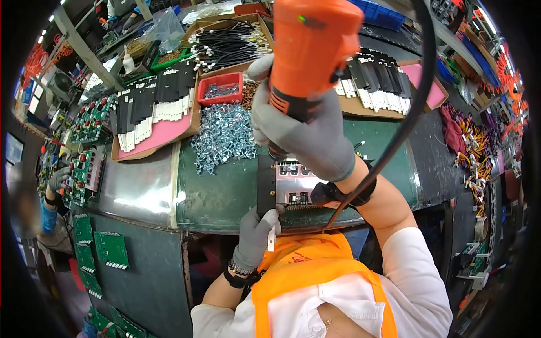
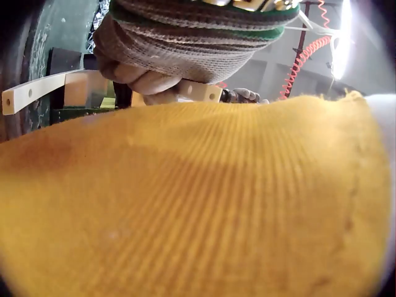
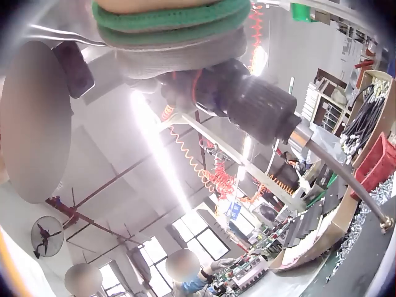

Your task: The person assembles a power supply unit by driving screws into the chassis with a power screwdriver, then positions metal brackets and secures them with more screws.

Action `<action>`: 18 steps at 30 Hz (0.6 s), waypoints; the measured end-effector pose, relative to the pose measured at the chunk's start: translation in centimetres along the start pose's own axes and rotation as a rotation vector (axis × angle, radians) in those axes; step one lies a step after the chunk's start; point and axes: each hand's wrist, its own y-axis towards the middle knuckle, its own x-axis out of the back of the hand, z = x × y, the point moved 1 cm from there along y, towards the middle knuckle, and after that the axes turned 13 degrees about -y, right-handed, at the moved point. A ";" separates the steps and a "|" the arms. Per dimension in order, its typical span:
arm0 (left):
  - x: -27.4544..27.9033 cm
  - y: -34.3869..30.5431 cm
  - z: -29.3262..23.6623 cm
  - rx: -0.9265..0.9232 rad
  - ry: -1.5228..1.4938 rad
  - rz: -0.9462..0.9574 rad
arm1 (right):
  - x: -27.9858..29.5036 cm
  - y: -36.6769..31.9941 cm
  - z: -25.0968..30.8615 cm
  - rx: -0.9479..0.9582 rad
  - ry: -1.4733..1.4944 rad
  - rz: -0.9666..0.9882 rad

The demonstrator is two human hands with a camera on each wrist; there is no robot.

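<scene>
My gloved right hand (image 1: pixel 307 132) grips an orange power driver (image 1: pixel 310 50) above the green bench. In the right wrist view the driver's black chuck (image 3: pixel 260 108) holds a long metal bit (image 3: pixel 346 176), its tip at a brass-coloured screw (image 3: pixel 386 224) on a dark surface. My gloved left hand (image 1: pixel 253 236) pinches the near end of a black strip (image 1: pixel 266 188) with a white end piece (image 1: pixel 271 239). Beside the strip lies a board (image 1: pixel 296 183) with black components. In the left wrist view the left hand (image 2: pixel 179 62) is partly hidden behind orange cloth.
Loose silver screws (image 1: pixel 225 132) are heaped beyond the strip, by a red bin (image 1: pixel 220 89). Cardboard trays of black-and-white strips stand left and right. A black cable (image 1: pixel 406 124) hangs across the right forearm. Another person's gloved hand (image 1: pixel 59 178) is at the far left.
</scene>
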 end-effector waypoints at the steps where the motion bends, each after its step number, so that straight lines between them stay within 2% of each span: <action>1: 0.0 -0.1 0.1 0.014 0.000 0.001 | 0.2 -0.6 0.6 -0.004 -0.036 0.007; 3: 0.2 0.0 0.4 0.036 -0.023 0.011 | 0.1 -1.6 1.9 0.017 -0.072 0.006; 4: 0.3 -0.1 0.5 0.048 -0.043 0.019 | 0.1 -2.1 2.2 -0.004 0.081 0.037; 6: 0.3 -0.2 0.4 0.045 -0.029 0.011 | 0.3 -2.8 2.6 -0.056 0.134 0.054; 18: 0.4 0.2 0.5 0.018 -0.050 0.042 | 0.3 -3.4 2.3 -0.074 0.110 0.052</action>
